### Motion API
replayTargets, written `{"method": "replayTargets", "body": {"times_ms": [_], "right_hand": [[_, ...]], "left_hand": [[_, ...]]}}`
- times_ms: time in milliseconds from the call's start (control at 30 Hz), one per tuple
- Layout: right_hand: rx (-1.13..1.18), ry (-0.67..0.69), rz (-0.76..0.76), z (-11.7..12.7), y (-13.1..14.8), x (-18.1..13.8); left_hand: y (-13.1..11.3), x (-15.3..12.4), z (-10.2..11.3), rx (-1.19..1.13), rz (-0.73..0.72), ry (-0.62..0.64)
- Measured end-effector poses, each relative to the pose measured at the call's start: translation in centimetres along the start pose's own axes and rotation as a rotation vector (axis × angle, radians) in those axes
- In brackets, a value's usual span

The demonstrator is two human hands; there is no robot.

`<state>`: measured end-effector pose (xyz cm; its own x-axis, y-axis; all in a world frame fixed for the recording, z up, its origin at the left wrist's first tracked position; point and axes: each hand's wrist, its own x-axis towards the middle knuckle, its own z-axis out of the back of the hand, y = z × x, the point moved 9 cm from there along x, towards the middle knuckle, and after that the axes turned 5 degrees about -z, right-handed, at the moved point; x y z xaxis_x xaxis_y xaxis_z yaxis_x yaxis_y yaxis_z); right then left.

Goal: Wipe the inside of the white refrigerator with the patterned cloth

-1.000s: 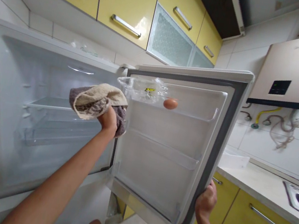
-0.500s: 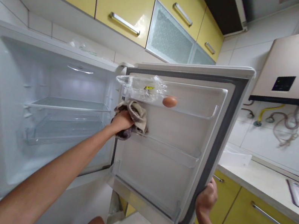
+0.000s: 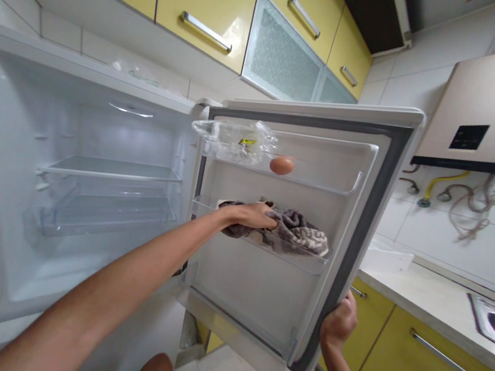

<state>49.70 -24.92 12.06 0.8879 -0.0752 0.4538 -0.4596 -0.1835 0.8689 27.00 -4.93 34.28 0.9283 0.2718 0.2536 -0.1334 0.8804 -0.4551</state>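
The refrigerator point(image 3: 112, 141) stands open at left, with its door point(image 3: 249, 287) angled out beside it on the hinge side; uneven pressure on the inner face could make it pivot and jolt whatever sits there. The clear middle rack point(image 3: 310, 264) on that door carries the cloth, and a hard shove against its front lip could bow or unseat it. The top rack point(image 3: 324, 183) runs above. The cloth point(image 3: 299, 232) lies bunched along the middle rack, where a loose fold could snag on the end. In the top rack, a plastic bag point(image 3: 231, 141) juts toward the hinge; a raised forearm could catch and drag it. The left hand point(image 3: 256, 215) has its fingers closed over the cloth, tips hidden, so I cannot tell how firmly; a slack hold could let it slip. The right hand's point(image 3: 341, 320) fingers curl tightly around the door's outer edge; releasing it could leave the door unsteadied. The brown egg point(image 3: 282, 165), near the bag, could roll and crack if bumped.
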Motion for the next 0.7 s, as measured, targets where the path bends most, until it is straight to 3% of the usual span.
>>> {"method": "replayTargets", "body": {"times_ms": [167, 267, 467, 700], "right_hand": [[0.005, 0.013, 0.005, 0.0, 0.1, -0.1], [-0.002, 0.022, -0.002, 0.0, 0.1, -0.1], [-0.009, 0.032, -0.007, 0.0, -0.1, 0.1], [0.002, 0.059, -0.005, 0.1, -0.6, 0.0]], "left_hand": [[-5.4, 1.6, -2.7, -0.025, -0.140, 0.128], [-7.3, 1.7, -3.2, -0.051, -0.134, 0.096], [-6.6, 2.1, -3.5, 0.058, 0.051, -0.088], [-4.6, 1.8, -1.4, 0.220, 0.087, -0.211]]}}
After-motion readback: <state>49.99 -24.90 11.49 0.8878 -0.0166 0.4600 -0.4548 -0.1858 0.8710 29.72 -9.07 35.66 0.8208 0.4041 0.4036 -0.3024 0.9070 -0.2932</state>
